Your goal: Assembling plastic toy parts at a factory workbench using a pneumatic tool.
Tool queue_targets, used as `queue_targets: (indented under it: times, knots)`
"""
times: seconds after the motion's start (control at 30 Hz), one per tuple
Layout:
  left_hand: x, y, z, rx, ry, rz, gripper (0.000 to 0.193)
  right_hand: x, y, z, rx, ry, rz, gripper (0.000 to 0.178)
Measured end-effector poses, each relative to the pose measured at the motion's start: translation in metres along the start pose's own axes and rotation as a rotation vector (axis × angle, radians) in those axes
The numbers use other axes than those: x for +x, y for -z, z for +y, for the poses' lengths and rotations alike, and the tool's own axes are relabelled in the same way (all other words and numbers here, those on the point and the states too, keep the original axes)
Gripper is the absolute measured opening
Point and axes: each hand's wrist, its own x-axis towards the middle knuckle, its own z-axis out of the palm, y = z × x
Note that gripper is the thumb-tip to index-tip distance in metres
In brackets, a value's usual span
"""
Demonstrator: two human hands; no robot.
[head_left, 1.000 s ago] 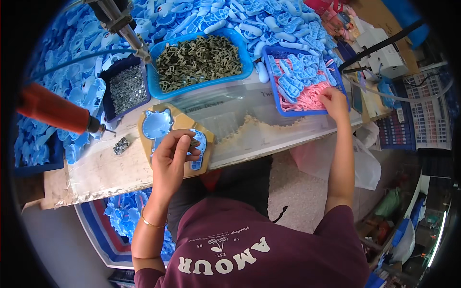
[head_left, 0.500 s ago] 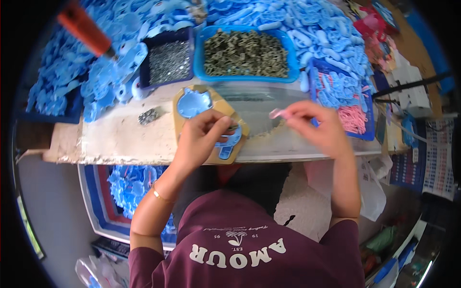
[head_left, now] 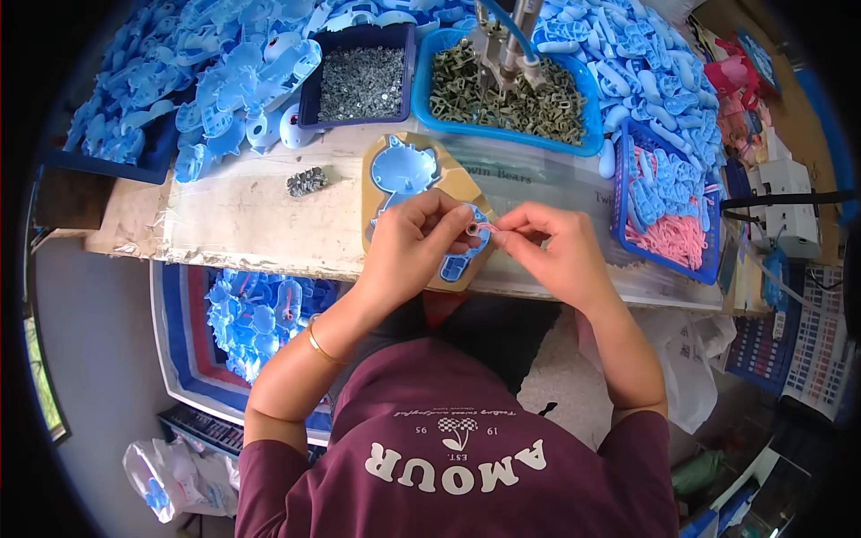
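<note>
A tan holding block (head_left: 459, 179) lies on the table before me, with a light-blue rounded shell (head_left: 408, 169) set in its upper part. A smaller blue plastic part (head_left: 455, 267) sits in its lower right. Over the block, my left hand (head_left: 414, 238) pinches a small metal clip (head_left: 473, 229), partly hidden by the fingertips. My right hand (head_left: 560, 255) is closed on a thin pink plastic strip (head_left: 489, 227), its end meeting the clip. Both hands' fingertips are nearly together.
Behind are a dark tray of small screws (head_left: 359, 85) and a light-blue tray of metal clips (head_left: 516, 134). A metal tool (head_left: 511, 58) hangs over them. At right stands a blue basket (head_left: 619, 211) with pink strips; a small screw heap (head_left: 307, 181) lies left. Blue parts (head_left: 242, 81) pile behind.
My right hand has moved left, bringing the pink strip to the clip in my left hand. The whole view has shifted; the orange tool has left view and a metal tool has come in.
</note>
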Motion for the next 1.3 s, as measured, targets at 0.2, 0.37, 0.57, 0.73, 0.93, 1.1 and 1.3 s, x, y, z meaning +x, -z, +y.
queue_targets:
  times: [0.2, 0.37, 0.57, 0.73, 0.93, 1.1, 1.3]
  knots:
    - [-0.003, 0.011, 0.013, -0.088, 0.08, -0.133, 0.023, 0.0, 0.005, -0.011, 0.0, 0.039, -0.117, 0.018]
    - [-0.006, 0.02, 0.015, -0.01, 0.093, -0.107, 0.024, 0.006, -0.012, -0.013, -0.317, 0.349, -0.034, 0.019]
    - [-0.011, 0.041, 0.009, 0.205, -0.026, 0.036, 0.023, 0.028, -0.036, -0.016, -0.462, 0.544, 0.075, 0.016]
    - [-0.018, 0.073, 0.011, 0.653, -0.372, 0.449, 0.017, 0.045, -0.062, -0.004, -0.505, 0.566, 0.053, 0.014]
    - [-0.026, 0.078, -0.003, 0.834, -0.547, 0.394, 0.011, 0.055, -0.074, 0.0, -0.457, 0.485, -0.002, 0.013]
    - [-0.028, 0.073, 0.0, 0.936, -0.665, 0.168, 0.017, 0.066, -0.071, -0.002, -0.468, 0.477, -0.094, 0.013]
    - [-0.028, 0.074, -0.012, 1.192, -0.73, -0.001, 0.031, 0.073, -0.068, -0.005, -0.504, 0.435, -0.199, 0.012]
